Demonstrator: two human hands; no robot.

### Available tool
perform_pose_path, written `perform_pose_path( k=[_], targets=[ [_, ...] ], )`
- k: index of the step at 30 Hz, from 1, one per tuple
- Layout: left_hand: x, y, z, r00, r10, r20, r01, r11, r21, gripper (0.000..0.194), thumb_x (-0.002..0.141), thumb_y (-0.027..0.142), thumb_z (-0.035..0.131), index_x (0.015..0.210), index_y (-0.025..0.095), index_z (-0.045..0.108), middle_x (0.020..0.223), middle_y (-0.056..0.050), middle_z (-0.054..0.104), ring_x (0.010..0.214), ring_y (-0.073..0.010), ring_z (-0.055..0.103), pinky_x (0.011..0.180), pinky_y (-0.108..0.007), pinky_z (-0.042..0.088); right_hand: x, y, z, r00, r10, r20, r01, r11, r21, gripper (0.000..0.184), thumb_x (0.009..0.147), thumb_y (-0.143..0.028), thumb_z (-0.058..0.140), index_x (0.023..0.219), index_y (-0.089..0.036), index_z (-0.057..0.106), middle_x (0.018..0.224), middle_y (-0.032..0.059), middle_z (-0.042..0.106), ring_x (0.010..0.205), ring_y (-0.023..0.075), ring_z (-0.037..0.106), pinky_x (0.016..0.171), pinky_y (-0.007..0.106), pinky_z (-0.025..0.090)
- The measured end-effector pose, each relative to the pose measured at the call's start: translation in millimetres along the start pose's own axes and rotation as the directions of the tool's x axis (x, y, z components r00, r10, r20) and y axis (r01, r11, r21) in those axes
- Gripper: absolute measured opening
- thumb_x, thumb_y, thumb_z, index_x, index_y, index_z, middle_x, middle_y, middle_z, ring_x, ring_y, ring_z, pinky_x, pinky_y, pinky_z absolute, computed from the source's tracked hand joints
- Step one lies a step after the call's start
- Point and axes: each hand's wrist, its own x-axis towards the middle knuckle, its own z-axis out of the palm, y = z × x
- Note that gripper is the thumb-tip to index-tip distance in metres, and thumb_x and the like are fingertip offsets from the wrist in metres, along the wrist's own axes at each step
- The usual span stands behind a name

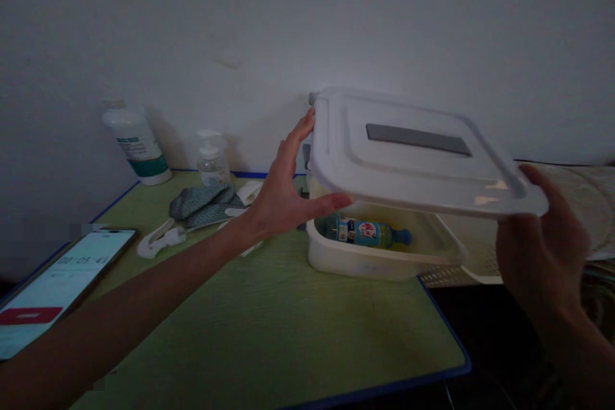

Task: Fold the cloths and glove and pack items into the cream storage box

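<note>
A white lid with a grey strip on top is held tilted above a white plastic storage box. My left hand grips the lid's left end, thumb along the front edge and fingers at the back corner. At the other end, my right hand is closed on the lid's right front corner, slightly blurred. Inside the box a bottle with a blue label lies on its side. The lid hides the rear of the box.
On the green table lie a phone showing a timer, a grey cloth and a white curved plastic item. A large white-and-green bottle and a clear pump bottle stand by the wall. A perforated basket is at right.
</note>
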Motion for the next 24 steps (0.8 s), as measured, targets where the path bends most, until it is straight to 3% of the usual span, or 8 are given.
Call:
perform_pose_path(
  k=[5,10,16,20,24],
  targets=[
    [-41,-4,-0.2,0.991,-0.127,0.045,0.125,0.991,0.054,0.090,0.061,0.058,0.071,0.136,0.027,0.034,0.150,-0.009,0.027,0.138,-0.0297,0.021,0.114,-0.050,0.013,-36,-10,-7,0.992,0.104,0.069,-0.103,0.994,-0.022,0.072,0.069,-0.067,0.055,0.126,-0.023,0.054,0.123,0.0111,0.060,0.112,0.0326,0.056,0.094,0.053,0.043],
    [-66,-11,1.4,0.960,-0.269,0.077,0.258,0.958,0.121,0.089,0.061,0.058,0.071,0.136,0.026,0.034,0.148,-0.011,0.029,0.138,-0.0293,0.021,0.114,-0.052,0.011,-56,-5,-7,0.961,0.217,0.173,-0.211,0.976,-0.053,0.068,0.070,-0.060,0.059,0.129,-0.028,0.049,0.130,0.0088,0.055,0.119,0.0318,0.050,0.101,0.051,0.039],
    [-78,-21,7.8,0.931,-0.352,0.097,0.341,0.933,0.117,0.091,0.059,0.058,0.072,0.135,0.024,0.035,0.147,-0.014,0.030,0.138,-0.0307,0.023,0.112,-0.055,0.010,-68,15,-9,0.935,0.226,0.274,-0.204,0.973,-0.105,0.065,0.073,-0.059,0.055,0.129,-0.026,0.048,0.130,0.0103,0.054,0.120,0.0336,0.049,0.101,0.055,0.037],
    [-80,-25,11.3,0.922,-0.371,0.107,0.361,0.927,0.104,0.091,0.060,0.058,0.071,0.135,0.023,0.035,0.146,-0.015,0.031,0.137,-0.0317,0.025,0.112,-0.055,0.012,-73,27,-10,0.926,0.238,0.294,-0.211,0.970,-0.118,0.059,0.076,-0.056,0.054,0.128,-0.029,0.048,0.132,0.0068,0.053,0.122,0.0318,0.047,0.102,0.055,0.035],
    [-83,-27,12.5,0.928,-0.358,0.103,0.348,0.931,0.108,0.088,0.063,0.056,0.071,0.136,0.024,0.034,0.146,-0.014,0.031,0.137,-0.0328,0.023,0.112,-0.057,0.011,-77,34,-9,0.921,0.249,0.301,-0.221,0.967,-0.124,0.062,0.075,-0.055,0.055,0.128,-0.025,0.048,0.131,0.0095,0.053,0.121,0.0312,0.048,0.101,0.052,0.037]
  ],
)
